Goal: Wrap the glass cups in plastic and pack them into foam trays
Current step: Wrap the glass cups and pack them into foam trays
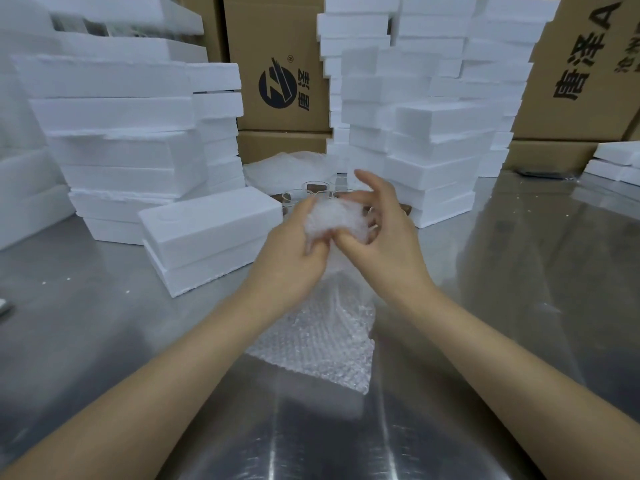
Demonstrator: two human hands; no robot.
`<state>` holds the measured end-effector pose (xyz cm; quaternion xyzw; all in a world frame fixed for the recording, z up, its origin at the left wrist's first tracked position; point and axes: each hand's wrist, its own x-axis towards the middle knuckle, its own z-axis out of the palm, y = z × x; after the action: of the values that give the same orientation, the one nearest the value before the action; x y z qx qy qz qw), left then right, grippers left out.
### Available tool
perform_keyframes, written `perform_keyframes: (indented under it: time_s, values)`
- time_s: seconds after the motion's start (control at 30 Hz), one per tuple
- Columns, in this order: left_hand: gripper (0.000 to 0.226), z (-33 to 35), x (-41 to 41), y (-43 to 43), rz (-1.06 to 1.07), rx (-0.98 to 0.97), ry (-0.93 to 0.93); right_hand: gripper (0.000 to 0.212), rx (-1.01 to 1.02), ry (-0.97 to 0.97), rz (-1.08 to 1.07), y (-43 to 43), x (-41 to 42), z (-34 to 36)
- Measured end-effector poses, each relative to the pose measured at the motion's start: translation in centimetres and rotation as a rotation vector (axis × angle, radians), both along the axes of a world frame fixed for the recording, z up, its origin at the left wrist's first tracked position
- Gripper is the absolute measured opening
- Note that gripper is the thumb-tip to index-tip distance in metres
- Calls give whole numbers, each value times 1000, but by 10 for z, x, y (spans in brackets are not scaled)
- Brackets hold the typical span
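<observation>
Both hands hold a wad of bubble wrap [330,220] up over the shiny metal table [104,323]. The wrap is clear and covered in little round bumps. Its top is scrunched into a white, fuzzy ball between the hands. The rest hangs down as a long sheet, and its bottom end lies flat on the table close to the person. The ball is blurry, so I cannot tell if a cup is inside it.

The left hand [294,251] has a firm grip, with its fingers curled round the left side of the ball. The right hand [384,233] has its grip on the other side, thumb pressed into the wrap and fingers bent over the top. Its first finger sticks up and touches nothing.

Just behind the hands stand a few glass cups [313,188], clear and round. Behind them lies a pile of wrap sheets [277,168].

Near the left hand, two white foam trays [207,220] sit one on top of the other. Taller foam stacks [114,133] stand at the back, left and right.

The middle cardboard box [277,36] has a round black logo [277,85] with stripes, a tiny R in a ring, and the sign "唐" turned sideways. The right box [588,109] shows big black signs "唐泽", also sideways, and a letter "A".
</observation>
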<state>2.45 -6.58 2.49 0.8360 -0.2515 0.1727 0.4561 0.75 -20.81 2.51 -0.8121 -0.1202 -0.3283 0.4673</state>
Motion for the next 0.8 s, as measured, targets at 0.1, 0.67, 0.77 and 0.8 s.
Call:
perform_keyframes:
  time_s: [0.1, 0.67, 0.77, 0.8]
  values:
    - [26, 6, 5, 2, -3, -268, 168, 63, 156, 127, 178, 6, 0, -2]
    - [13, -8, 3, -7, 49, -285, 244, 55, -165, 60, 70, 15, -2, -15]
    - [13, -4, 4, -3, 91, -370, 214, 59, -82, 100, 255, 18, -2, -16]
    - [9, -3, 4, -2, 93, -392, 192, 59, 49, 137, 346, 17, -1, -14]
